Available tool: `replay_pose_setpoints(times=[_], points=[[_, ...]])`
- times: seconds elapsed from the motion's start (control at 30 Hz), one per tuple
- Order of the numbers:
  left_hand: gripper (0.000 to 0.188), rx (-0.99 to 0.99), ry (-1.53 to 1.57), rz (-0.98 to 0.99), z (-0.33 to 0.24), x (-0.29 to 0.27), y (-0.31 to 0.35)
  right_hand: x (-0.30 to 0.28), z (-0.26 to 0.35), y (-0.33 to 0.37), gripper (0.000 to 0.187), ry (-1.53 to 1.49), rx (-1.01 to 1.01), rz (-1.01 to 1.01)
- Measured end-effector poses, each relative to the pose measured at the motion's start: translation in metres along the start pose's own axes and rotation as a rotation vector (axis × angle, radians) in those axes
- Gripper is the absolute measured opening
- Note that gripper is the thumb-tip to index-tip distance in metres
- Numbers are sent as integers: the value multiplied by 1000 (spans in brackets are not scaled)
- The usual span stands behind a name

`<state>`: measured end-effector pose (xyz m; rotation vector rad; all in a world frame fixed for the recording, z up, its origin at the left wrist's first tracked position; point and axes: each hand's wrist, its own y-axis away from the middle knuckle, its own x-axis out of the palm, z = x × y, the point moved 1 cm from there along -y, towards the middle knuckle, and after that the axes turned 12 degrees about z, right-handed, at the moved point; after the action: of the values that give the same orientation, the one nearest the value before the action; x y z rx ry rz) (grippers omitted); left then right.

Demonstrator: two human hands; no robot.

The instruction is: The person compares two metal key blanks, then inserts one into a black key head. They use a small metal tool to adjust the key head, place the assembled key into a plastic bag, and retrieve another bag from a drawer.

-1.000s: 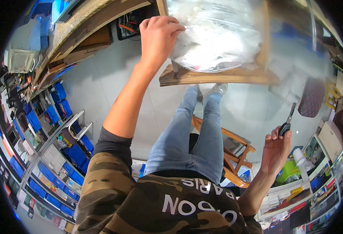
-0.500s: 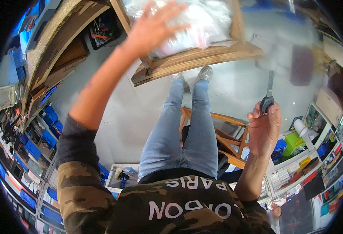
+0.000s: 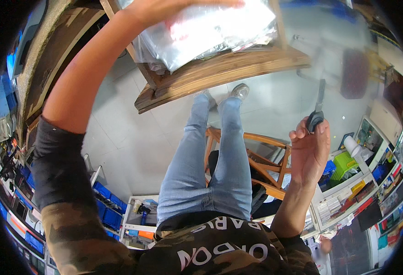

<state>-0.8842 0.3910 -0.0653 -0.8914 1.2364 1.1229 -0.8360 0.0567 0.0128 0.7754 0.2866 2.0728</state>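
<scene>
My right hand holds up a key by its black head, between thumb and fingers. The key's long metal blade points away from me. My left hand reaches over a wooden drawer, which is pulled out and full of clear plastic bags. One finger stretches flat across the top of the bags. The upper edge of the picture cuts off part of this hand, and I see nothing held in it.
Below the drawer stands a wooden chair frame beside my legs. Shelves with blue bins line the left. At right are a white cabinet, a green container and a dark red seat.
My left hand has moved farther up and left over the drawer, and its forearm has swung left. The bags now lie flatter and shinier. My right hand with the key has barely moved.
</scene>
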Motion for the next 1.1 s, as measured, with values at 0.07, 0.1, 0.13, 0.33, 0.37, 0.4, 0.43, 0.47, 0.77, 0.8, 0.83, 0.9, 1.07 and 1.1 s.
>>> replay_pose_setpoints(times=[0.07,0.1,0.13,0.33,0.37,0.4,0.43,0.47,0.77,0.8,0.83,0.9,1.07,1.1], points=[[41,326,241,-22,-9,0,-3,-3,0,-4,18,-15,-4,8],[38,316,139,149,-15,-1,-2,-4,1,-4,18,13,15,21],[36,304,35,320,-23,-4,1,-4,1,-5,19,39,34,36],[43,-210,112,276,-76,4,-9,-15,8,-12,20,62,72,28],[37,-251,-58,313,-71,11,-12,-18,9,-14,21,60,83,28],[36,-299,-36,245,-65,19,-17,-22,11,-17,20,43,54,39],[35,-339,-11,181,-61,26,-20,-25,12,-18,19,18,36,40],[34,-381,18,123,-58,32,-20,-28,14,-18,18,-13,9,66],[40,120,416,93,-56,45,-31,-40,16,-16,19,42,46,16],[38,112,424,96,-48,43,-32,-41,16,-16,19,49,43,24],[37,103,431,99,-41,40,-34,-42,17,-16,19,44,47,5],[31,63,485,74,-29,33,-40,-45,18,-15,19,32,34,-2],[20,-19,372,132,-41,12,-55,-52,17,-13,19,-5,30,-31],[19,-21,454,102,-51,9,-54,-53,16,-12,19,-13,26,-39]])
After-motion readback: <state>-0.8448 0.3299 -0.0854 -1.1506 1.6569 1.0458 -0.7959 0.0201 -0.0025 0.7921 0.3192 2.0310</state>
